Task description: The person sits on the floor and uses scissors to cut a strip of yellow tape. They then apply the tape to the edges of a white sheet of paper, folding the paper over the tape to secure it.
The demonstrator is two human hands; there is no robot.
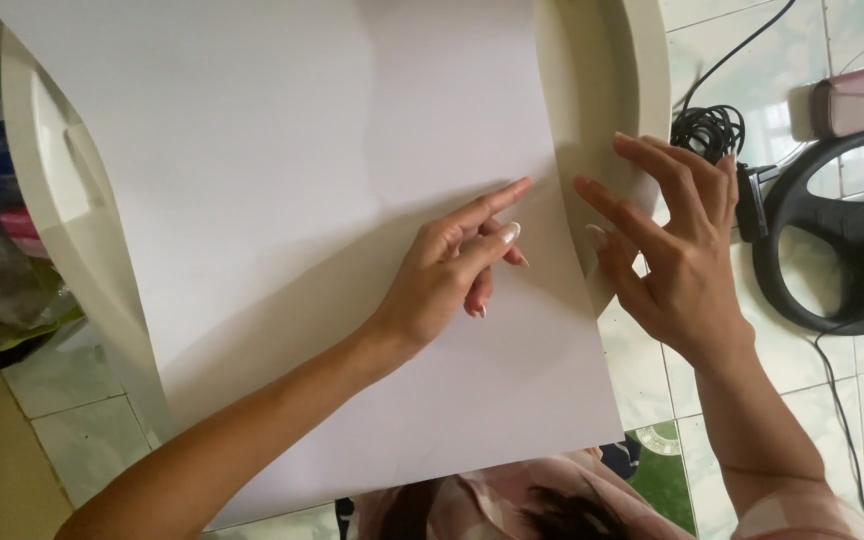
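White sheet [352, 200] looks like smooth matt paper; cream round table [642, 70] is smooth plastic, slight sheen. Floor tiles [802, 370] glossy ceramic; black ring [832, 240] matt plastic.

1. There is one view only, from a camera worn on the person's head, so no second view shares the scene.
2. It looks steeply down past the person's chest onto the cream desk [592, 60] and the large white sheet [332, 200] lying over it.
3. It sits close: both forearms enter from the bottom edge, and the sheet fills most of the frame.
4. The tiled floor [802, 370] shows along the right side and the lower left.
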